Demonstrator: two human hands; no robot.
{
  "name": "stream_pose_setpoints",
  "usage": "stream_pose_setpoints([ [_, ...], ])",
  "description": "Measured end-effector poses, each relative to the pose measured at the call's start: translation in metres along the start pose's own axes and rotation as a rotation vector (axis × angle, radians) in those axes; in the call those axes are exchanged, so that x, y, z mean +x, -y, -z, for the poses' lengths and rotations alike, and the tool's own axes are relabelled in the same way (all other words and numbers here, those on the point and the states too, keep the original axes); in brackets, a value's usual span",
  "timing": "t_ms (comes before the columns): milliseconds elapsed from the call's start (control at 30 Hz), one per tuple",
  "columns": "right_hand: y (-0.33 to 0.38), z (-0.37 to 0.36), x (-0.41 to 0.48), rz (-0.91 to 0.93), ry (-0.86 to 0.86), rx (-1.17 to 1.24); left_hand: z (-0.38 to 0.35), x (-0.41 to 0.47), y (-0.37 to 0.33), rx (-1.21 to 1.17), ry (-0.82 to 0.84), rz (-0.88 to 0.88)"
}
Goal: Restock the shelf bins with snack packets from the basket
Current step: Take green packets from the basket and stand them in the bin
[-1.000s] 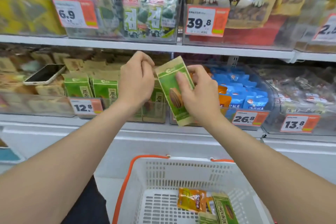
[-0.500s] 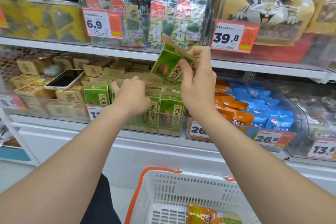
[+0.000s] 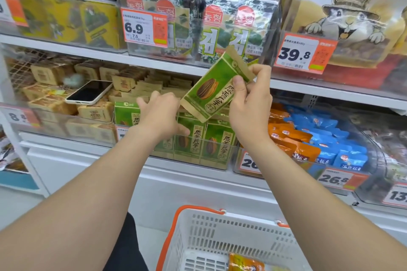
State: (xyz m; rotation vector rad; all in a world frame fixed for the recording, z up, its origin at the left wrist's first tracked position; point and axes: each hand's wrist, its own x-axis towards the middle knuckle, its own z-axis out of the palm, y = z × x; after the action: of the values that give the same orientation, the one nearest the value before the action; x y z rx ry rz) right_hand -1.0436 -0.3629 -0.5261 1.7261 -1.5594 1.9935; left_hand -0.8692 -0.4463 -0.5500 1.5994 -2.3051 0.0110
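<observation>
My right hand (image 3: 251, 103) pinches a green sunflower-seed packet (image 3: 211, 92), tilted, just above the clear shelf bin (image 3: 220, 156) holding matching green packets (image 3: 191, 141). My left hand (image 3: 160, 114) reaches into that bin, its fingers pressing back the row of standing packets; the fingertips are partly hidden. The white basket (image 3: 220, 226) with orange handles sits below, an orange packet (image 3: 244, 264) lying in its bottom.
A phone (image 3: 89, 92) lies on brown packets in the bin to the left. Orange and blue packets (image 3: 319, 145) fill the bin to the right. Seaweed packs (image 3: 220, 28) and a large nut bag (image 3: 356, 13) stand on the shelf above.
My right hand has raised the green packet from waist height to above the bin and tilted it. My left hand has dropped into the bin against the standing packets.
</observation>
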Motion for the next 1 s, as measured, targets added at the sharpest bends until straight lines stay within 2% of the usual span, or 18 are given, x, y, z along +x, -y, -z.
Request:
stream_pose_setpoints([
  [133, -0.011, 0.006, 0.000, 0.011, 0.062, -0.076, -0.002, 0.003, 0.001, 0.050, -0.023, -0.023],
  [333, -0.015, 0.002, -0.015, 0.118, 0.301, -0.190, -0.010, 0.005, 0.001, 0.107, -0.156, -0.079],
  [467, -0.014, -0.005, -0.026, 0.163, 0.303, -0.207, -0.010, 0.001, 0.002, 0.097, -0.214, -0.106],
  [633, -0.013, -0.007, -0.028, 0.170, 0.393, -0.259, -0.005, 0.004, 0.012, -0.092, -0.204, -0.114],
  [767, -0.016, -0.016, -0.031, 0.320, 0.427, -0.520, -0.003, 0.003, 0.013, -0.153, -0.189, -0.110],
  [833, -0.015, -0.021, -0.030, 0.341, 0.400, -0.598, -0.003, 0.004, 0.014, -0.193, -0.226, -0.102],
  [900, -0.013, -0.024, -0.025, 0.365, 0.389, -0.660, -0.003, 0.006, 0.017, -0.333, -0.275, -0.122],
  [1000, -0.011, -0.028, -0.015, 0.354, 0.455, -0.782, 0.000, 0.004, 0.015, -0.502, -0.338, -0.085],
])
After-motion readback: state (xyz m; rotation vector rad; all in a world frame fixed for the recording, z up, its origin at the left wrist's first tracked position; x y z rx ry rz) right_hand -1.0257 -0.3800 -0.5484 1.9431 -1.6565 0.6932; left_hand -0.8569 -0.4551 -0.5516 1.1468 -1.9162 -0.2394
